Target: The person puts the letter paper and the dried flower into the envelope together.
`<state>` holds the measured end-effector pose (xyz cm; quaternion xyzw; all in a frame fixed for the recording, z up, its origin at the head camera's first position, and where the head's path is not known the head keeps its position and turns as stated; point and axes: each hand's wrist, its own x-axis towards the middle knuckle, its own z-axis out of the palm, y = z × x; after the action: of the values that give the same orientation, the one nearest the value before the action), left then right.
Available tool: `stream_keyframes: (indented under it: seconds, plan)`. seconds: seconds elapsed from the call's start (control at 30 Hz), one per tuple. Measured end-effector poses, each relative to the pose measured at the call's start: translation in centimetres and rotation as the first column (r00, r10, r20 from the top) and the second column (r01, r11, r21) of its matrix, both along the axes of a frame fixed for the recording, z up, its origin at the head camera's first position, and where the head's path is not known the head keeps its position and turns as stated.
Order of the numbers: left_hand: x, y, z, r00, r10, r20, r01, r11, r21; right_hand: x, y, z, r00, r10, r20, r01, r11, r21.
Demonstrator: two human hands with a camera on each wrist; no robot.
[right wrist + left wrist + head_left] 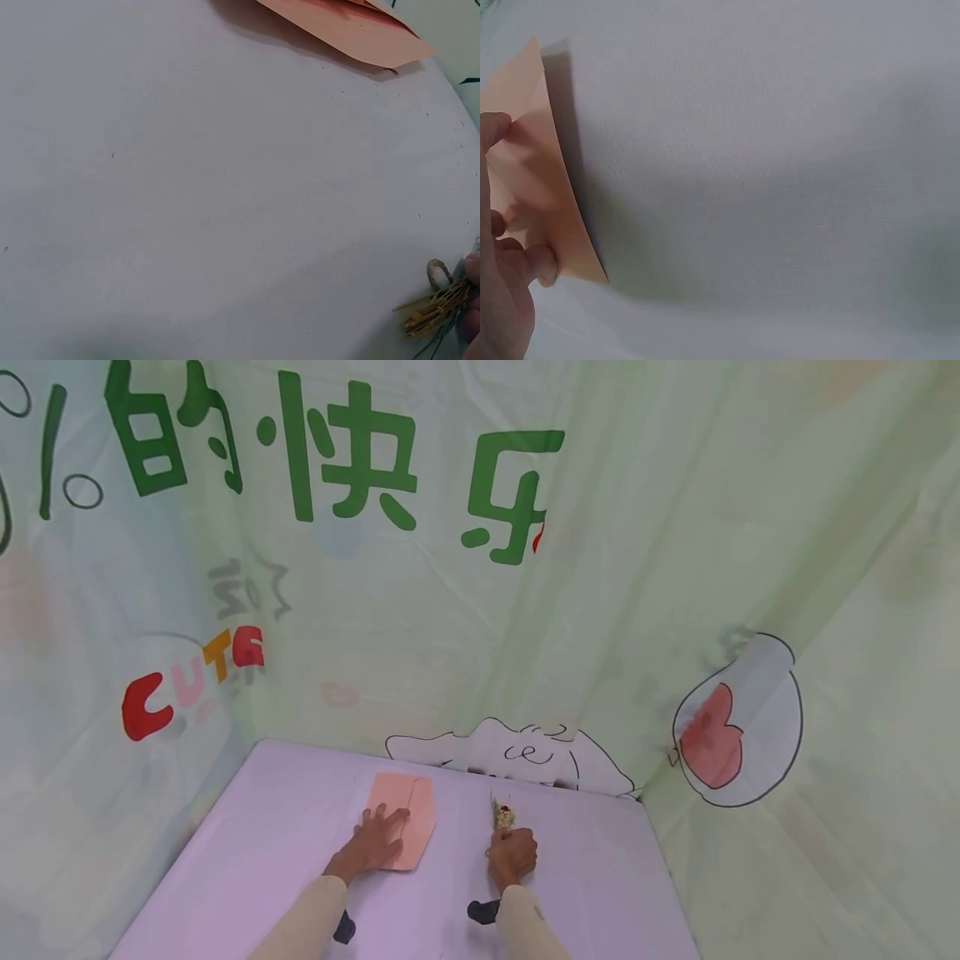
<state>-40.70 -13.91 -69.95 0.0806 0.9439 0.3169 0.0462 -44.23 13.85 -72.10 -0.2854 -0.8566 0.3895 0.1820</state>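
Note:
A pink paper envelope [422, 810] lies on the table to the left of the middle, a flap line showing on its upper face. My left hand [377, 838] rests on it with spread fingers. In the left wrist view, the thumb and fingertips of the left hand [510, 300] touch the envelope [544, 172], whose near edge casts a shadow. Farther right, my right hand [513, 854] grips a small bunch of dried flowers [503, 815] by its stems. The cut stem ends [435, 311] and a twine loop [437, 271] stick out from the fingers in the right wrist view.
Both hands work over a pale lilac table [600, 877]. Tiny dark plant crumbs are scattered on its surface in the right wrist view. A printed fabric curtain [420, 635] hangs at the table's back edge and along both sides.

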Motion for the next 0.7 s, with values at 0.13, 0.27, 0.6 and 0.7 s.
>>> stream_keyframes:
  seconds: [0.13,0.27,0.6,0.7]
  plan:
    - [0.1,0.0,-0.1,1.000,-0.001,0.005,0.001,1.000,-0.003,0.0,0.2,0.2,1.000,0.004,-0.007,-0.004,1.000,-0.008]
    - [0.2,0.0,0.1,1.000,-0.004,0.009,0.004,1.000,0.002,-0.3,0.1,0.4,1.000,0.003,-0.025,-0.003,1.000,-0.009]
    - [0.3,0.0,0.4,1.000,-0.008,0.004,0.008,1.000,0.004,-1.0,-1.8,1.9,0.995,0.040,-0.089,-0.044,0.998,-0.038]
    - [0.3,0.0,0.4,1.000,-0.012,-0.002,0.012,1.000,-0.001,-0.9,-2.8,2.6,0.993,0.059,-0.099,-0.064,0.996,-0.055]
